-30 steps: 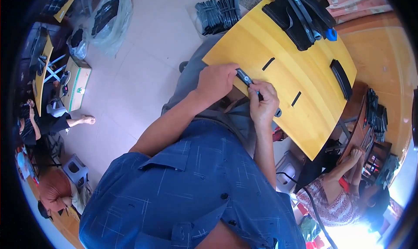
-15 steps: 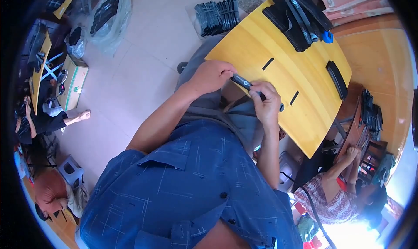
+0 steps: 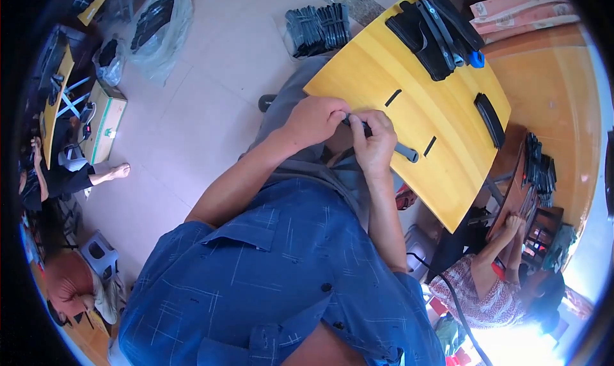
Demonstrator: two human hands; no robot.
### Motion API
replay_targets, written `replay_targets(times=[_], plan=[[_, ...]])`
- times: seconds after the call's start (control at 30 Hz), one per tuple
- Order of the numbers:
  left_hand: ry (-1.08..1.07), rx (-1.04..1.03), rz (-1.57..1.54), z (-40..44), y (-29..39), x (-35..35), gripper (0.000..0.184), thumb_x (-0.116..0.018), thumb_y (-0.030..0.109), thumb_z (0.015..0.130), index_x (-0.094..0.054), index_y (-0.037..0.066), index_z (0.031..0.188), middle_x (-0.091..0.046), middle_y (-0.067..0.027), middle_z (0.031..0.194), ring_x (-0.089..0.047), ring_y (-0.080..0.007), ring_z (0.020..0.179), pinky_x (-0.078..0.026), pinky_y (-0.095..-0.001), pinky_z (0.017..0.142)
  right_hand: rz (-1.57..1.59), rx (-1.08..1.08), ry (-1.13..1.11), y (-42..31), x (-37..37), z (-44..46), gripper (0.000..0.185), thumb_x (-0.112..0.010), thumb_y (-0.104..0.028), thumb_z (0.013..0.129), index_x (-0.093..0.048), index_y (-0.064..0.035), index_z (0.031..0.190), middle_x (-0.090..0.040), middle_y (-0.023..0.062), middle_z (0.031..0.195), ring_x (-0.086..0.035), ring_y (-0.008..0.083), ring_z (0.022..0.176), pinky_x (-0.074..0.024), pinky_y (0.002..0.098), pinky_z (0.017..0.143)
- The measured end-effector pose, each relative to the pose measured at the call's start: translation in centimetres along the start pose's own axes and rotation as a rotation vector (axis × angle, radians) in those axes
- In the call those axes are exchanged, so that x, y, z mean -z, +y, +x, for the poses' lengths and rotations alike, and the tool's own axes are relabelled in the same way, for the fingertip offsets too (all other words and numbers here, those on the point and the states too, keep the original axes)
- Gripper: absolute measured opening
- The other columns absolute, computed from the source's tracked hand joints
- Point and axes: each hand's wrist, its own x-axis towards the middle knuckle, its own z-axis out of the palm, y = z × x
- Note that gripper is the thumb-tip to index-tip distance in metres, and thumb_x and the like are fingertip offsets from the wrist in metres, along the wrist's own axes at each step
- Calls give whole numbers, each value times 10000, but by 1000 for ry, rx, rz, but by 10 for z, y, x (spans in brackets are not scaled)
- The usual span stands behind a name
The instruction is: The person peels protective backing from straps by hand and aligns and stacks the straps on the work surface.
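A dark strap-like strip (image 3: 407, 152) with a rounded, holed end runs out from under my hands, over the edge of the yellow table (image 3: 448, 180). My left hand (image 3: 320, 119) pinches its near end, fingers curled tight. Close against it, my right hand (image 3: 375, 139) is closed around the middle, thumb and fingers pressed together. Most of the strip is covered by my fingers. Two short black marks or pieces lie on the table, a far one (image 3: 393, 98) and a nearer one (image 3: 430, 146).
Black strips (image 3: 435, 36) are piled at the table's far end beside a blue object (image 3: 476, 59). A black bundle (image 3: 490, 120) lies along the right edge. Bundled black pieces (image 3: 318, 28) sit beyond the table. Other people work at right (image 3: 486, 283) and left (image 3: 73, 283).
My right hand has slid left along the strip and now meets my left hand. The printed mark on the strip is covered, and more of the holed end shows.
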Motion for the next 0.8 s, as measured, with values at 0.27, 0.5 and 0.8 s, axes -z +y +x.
replay_targets(times=[0.27,0.5,0.8], plan=[[20,-30,-72,2,-3,-3,170,-643,145,964,-765,58,1044,-766,-152,958,-744,-335,870,-578,-409,766,8,84,21,-1,-2,2,111,-821,-48,858,-722,-20,899,-723,132,901,-712,288,839,-559,356,776],[-1,-65,-34,3,3,-2,167,-635,147,959,-751,47,1027,-753,-162,927,-733,-357,862,-567,-434,753,23,23,72,4,-9,1,105,-775,-91,891,-691,-33,865,-682,143,855,-673,337,809,-535,417,742],[166,144,-316,-1,6,-8,350,-694,354,983,-718,12,914,-715,-164,802,-718,-298,745,-537,-409,676,91,-56,149,6,-2,-2,113,-712,-58,975,-650,5,905,-677,127,868,-665,254,798,-529,346,753]])
